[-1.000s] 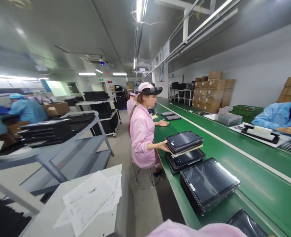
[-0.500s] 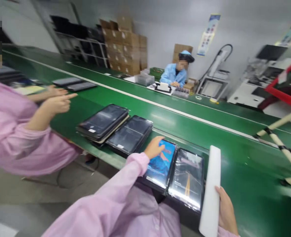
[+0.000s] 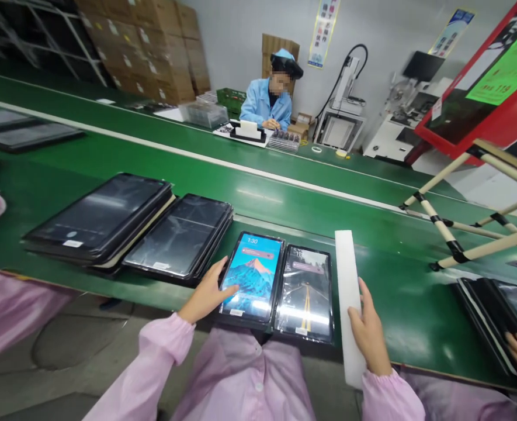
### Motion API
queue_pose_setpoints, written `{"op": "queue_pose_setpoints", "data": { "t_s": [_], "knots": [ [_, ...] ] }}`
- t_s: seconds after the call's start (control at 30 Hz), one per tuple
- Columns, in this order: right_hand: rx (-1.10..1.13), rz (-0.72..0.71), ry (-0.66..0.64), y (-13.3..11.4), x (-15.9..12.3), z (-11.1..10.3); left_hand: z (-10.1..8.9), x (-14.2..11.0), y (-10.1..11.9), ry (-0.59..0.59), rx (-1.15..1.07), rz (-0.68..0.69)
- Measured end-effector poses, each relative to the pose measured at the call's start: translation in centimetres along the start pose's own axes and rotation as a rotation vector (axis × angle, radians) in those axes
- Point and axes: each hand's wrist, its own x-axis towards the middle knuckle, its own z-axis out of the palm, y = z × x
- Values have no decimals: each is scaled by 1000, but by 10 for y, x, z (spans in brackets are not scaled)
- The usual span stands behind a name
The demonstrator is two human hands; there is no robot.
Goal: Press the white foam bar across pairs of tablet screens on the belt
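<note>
Vividly blue and glossy, the black-edged tablet (image 3: 252, 279)

Pale wall (image 3: 236, 52), 2 posters (image 3: 323, 34), grey floor (image 3: 92, 377).

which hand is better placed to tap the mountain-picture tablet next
Left, probably: the left hand has its thumb over the mountain-picture tablet, while the right hand holds the white strip.
</note>
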Motion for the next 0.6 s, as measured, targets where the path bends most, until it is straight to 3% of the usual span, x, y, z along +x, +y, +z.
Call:
{"op": "queue_pose_setpoints", "data": {
  "t_s": [0.1,0.2,0.37,0.5,0.6],
  "knots": [
    [-189,-80,6,0,0,11,7,19,12,93,103,-45],
    [-323,-55,-87,-6,-4,21,10,30,18,154,135,-58],
    [-569,-1,-208,-28,9,38,9,26,6,173,-2,-74],
    [-639,80,-118,-34,42,42,7,13,-4,158,-133,-64],
    [-494,52,15,-23,55,28,6,4,-8,150,-251,-51]
  ]
}}
